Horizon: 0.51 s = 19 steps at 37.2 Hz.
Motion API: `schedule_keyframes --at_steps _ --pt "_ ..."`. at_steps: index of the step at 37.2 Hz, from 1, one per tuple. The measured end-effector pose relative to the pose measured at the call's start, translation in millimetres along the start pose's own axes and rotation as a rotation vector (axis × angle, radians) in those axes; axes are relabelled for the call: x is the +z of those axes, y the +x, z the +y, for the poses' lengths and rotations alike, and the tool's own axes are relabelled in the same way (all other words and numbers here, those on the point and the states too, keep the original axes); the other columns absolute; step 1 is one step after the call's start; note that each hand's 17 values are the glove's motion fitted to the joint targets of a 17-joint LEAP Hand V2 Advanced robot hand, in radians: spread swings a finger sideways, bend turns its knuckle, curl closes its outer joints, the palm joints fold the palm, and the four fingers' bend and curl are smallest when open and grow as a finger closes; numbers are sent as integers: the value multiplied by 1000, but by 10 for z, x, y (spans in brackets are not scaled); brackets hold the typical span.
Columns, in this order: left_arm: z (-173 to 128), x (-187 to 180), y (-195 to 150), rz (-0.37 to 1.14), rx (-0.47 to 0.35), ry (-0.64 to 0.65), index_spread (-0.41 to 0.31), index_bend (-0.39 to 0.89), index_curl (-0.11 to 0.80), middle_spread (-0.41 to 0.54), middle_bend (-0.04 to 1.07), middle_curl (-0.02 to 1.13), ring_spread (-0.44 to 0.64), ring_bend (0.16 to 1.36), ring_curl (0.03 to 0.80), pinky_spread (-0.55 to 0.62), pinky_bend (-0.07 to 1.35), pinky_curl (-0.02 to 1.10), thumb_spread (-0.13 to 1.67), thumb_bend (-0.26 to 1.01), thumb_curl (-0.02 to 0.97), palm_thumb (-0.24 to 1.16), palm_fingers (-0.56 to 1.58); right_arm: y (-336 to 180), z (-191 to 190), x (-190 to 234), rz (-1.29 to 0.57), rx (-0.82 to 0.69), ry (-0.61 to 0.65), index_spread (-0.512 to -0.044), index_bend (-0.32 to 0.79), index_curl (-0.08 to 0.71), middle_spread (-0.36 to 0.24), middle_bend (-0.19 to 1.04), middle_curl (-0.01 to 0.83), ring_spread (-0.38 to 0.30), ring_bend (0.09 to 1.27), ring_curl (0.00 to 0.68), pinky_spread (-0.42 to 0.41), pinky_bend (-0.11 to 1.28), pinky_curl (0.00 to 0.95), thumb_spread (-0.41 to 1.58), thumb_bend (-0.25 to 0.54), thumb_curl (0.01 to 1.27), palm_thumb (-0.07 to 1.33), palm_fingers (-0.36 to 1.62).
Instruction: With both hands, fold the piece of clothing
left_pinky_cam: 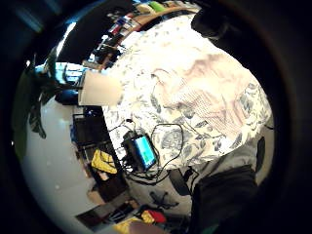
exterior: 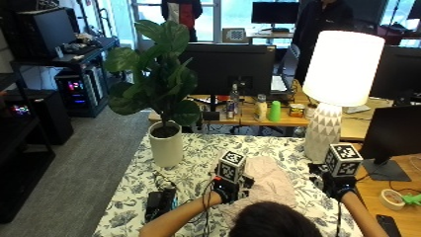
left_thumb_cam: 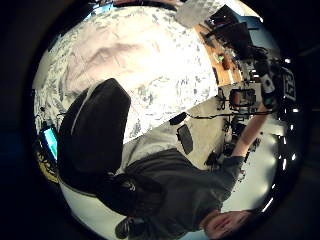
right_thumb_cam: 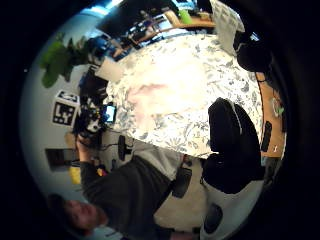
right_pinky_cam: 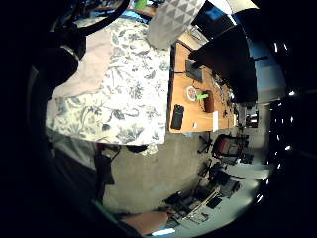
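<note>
Both hands, left and right, hover above the pink garment, fingers' state unclear.

Both forearms reach forward, raised side by side; left hand and right hand gloved, finger posture not discernible.

Black gloves on left hand and right hand, dark grey top.

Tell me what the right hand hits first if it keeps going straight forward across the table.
Probably the white lamp base with the triangle pattern, which stands just beyond the right hand on the floral tablecloth; depth is unclear, so the hand might pass beside it.
</note>
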<state>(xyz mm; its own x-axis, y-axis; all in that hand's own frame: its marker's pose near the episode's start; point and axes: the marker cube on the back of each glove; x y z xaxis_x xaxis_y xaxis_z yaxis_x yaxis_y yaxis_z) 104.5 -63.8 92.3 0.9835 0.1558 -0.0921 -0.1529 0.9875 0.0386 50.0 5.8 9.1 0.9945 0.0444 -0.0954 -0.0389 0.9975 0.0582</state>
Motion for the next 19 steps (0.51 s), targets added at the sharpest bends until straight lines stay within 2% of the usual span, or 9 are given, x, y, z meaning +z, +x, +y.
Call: schedule_keyframes --at_steps 5,7,11,15,19 --pt "-163 484 277 215 5 -99 3 174 284 148 136 199 257 544 253 321 469 290 1268 37 129 190 313 33 -21 139 -18 4 -19 -257 134 277 -74 223 332 -104 418 325 -28 324 295 1244 363 266 675 873" --pt "-205 655 345 251 -6 -140 9 152 284 152 125 197 277 563 258 325 521 306 1273 29 134 189 340 35 -28 197 -26 5 -26 -258 134 279 -75 219 339 -104 412 328 -28 322 300 1250 352 271 676 871" --pt "-339 1063 378 152 -43 -229 26 141 286 165 129 197 304 588 266 328 570 324 1277 10 141 179 350 -30 28 237 -26 -4 -46 -259 134 284 -76 212 352 -104 407 337 -28 312 307 1261 333 280 685 870" --pt "-467 1484 401 24 -31 -321 66 109 274 203 138 202 331 624 282 327 630 349 1192 -43 140 84 319 -94 45 260 -28 -8 -34 -260 132 286 -77 204 363 -105 401 345 -28 306 314 1270 315 289 693 871" --pt "-527 1617 392 -63 -63 -288 129 37 231 290 145 204 385 685 302 345 715 376 1080 -61 146 -17 222 -156 -49 402 -66 -14 -49 -260 132 289 -76 199 373 -105 393 352 -28 297 322 1278 298 297 703 869"
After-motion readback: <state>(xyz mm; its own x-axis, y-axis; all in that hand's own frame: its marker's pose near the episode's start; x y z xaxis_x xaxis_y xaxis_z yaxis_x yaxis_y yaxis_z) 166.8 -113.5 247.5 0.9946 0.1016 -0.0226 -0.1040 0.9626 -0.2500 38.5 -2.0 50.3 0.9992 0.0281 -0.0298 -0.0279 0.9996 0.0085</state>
